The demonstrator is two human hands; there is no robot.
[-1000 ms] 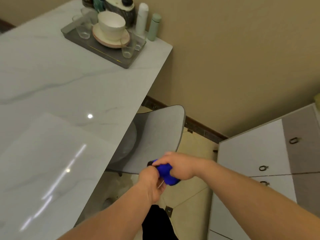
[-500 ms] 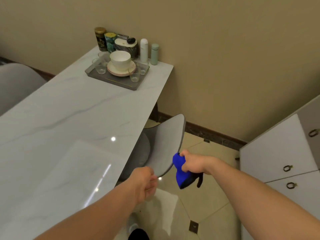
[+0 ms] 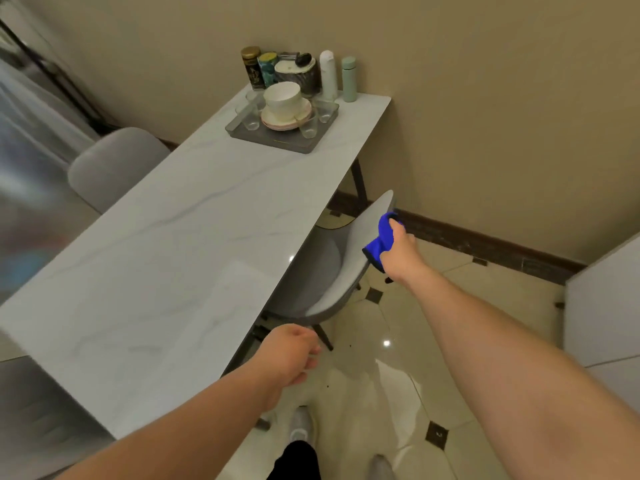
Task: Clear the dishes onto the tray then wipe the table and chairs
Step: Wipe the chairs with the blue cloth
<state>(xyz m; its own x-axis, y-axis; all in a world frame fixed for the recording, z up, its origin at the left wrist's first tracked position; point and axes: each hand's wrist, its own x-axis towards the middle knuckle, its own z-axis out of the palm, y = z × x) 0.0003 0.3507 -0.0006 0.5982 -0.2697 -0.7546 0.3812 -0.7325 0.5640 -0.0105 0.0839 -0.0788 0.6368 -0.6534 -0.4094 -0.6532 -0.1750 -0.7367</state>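
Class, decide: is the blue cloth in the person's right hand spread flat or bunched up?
Bunched up. The blue cloth is wadded in the right hand, which grips it against the grey chair's backrest.

A single view, from a camera worn on the person's head, looks forward and steeply down with a wide-angle lens that bends straight edges near the borders. It stands above the near end of a long white table (image 3: 180,244), which runs away from the lower left towards a beige wall at the top. Both forearms reach into the picture from the bottom edge, the left hand (image 3: 289,353) close below the lens, the right hand (image 3: 401,249) farther out. The tiled floor and the person's feet lie directly beneath. The left border is blurred. No second view shares this scene.
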